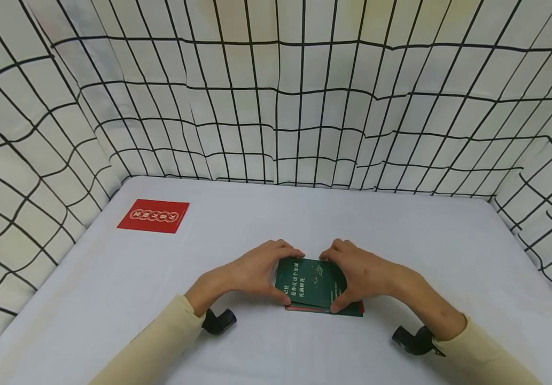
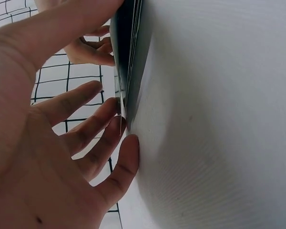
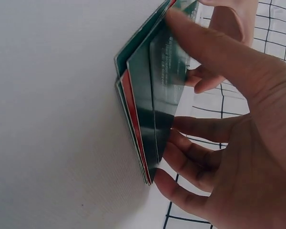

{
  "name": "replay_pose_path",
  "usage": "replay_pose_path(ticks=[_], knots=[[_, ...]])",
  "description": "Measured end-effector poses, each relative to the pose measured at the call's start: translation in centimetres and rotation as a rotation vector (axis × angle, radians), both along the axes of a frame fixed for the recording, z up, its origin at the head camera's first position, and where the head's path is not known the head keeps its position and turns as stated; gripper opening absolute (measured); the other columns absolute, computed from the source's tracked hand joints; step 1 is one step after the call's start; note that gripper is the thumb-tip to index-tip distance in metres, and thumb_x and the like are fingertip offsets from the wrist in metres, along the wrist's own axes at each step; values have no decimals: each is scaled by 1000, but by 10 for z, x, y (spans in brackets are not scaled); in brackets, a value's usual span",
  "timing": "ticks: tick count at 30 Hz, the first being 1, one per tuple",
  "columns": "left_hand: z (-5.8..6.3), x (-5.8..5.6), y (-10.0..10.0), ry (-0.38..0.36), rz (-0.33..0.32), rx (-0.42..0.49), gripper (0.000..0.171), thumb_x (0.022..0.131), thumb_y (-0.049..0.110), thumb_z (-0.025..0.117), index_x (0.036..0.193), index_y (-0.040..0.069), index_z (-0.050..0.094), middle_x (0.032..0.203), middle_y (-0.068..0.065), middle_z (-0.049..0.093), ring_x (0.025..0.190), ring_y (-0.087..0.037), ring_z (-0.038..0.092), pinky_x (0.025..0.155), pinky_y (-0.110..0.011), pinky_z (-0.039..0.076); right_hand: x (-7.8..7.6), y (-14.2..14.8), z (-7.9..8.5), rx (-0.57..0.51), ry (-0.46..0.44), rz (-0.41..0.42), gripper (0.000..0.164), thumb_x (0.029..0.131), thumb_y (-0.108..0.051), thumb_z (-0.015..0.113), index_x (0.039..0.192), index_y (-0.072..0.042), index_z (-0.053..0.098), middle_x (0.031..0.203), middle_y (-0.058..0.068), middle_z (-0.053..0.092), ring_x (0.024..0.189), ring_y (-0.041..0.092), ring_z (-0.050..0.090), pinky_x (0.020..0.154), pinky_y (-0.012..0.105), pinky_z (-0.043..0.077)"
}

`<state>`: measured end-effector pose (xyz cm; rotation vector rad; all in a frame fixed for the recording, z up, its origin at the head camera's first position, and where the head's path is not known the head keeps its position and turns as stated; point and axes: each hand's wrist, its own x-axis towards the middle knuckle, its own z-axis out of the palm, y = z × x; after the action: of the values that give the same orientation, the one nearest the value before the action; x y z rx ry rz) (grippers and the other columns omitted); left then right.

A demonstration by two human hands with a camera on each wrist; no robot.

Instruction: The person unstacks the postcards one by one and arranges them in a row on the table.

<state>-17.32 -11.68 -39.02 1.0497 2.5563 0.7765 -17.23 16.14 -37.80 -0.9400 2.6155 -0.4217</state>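
A small stack of dark green cards [image 1: 315, 283], with a red one showing between them, lies on the white cloth. White characters and small planet drawings mark the top card. My left hand [image 1: 256, 270] grips the stack's left end, thumb at the near edge and fingers at the far edge. Across from it, my right hand [image 1: 364, 272] holds the right end the same way. In the right wrist view the cards [image 3: 145, 100] are unevenly aligned, their edges fanned slightly apart. The left wrist view shows the stack [image 2: 128, 57] edge-on beside the fingers.
A red card [image 1: 153, 216] with white circled characters lies flat at the far left of the white-covered table [image 1: 401, 230]. A black grid net [image 1: 276, 107] over white cloth walls in the back and both sides. Black wrist cameras [image 1: 219, 322] sit at both sleeves.
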Motion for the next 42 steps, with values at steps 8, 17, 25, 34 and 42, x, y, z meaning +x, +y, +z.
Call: replay_pose_path(ticks=[8,17,25,34,42], knots=[[-1,-1,-1,-20,3,39,82,76,37,91,147,17,56,138,-3,60,125,-21,55,111,-44,50,1,-1,3,-5,-3,6,91,69,-53,95,139,-9,57,125,1,55,115,16,49,102,41,56],[1,-1,-4,-51,19,74,80,79,34,89,148,17,54,142,-5,56,127,-22,53,109,-44,50,-1,-2,2,-31,-26,-23,91,71,-51,93,143,-10,55,127,1,55,118,18,50,101,41,58],[-1,-3,-8,-57,57,100,81,79,32,90,149,16,53,146,-6,53,131,-23,51,106,-43,51,-6,-2,1,-72,-47,-65,91,72,-47,94,145,-10,54,129,2,55,120,20,51,99,40,59],[2,-8,-8,-11,131,70,89,78,30,92,152,8,48,154,-10,48,141,-27,48,114,-47,49,-11,-4,0,-138,-17,-137,94,71,-43,95,148,-8,53,133,6,55,120,22,54,100,41,58],[1,-13,-17,8,187,52,88,78,32,92,152,9,49,156,-12,46,145,-32,45,111,-49,51,-14,-11,0,-147,-13,-183,95,74,-44,93,152,-9,51,143,9,52,125,25,53,105,44,57]])
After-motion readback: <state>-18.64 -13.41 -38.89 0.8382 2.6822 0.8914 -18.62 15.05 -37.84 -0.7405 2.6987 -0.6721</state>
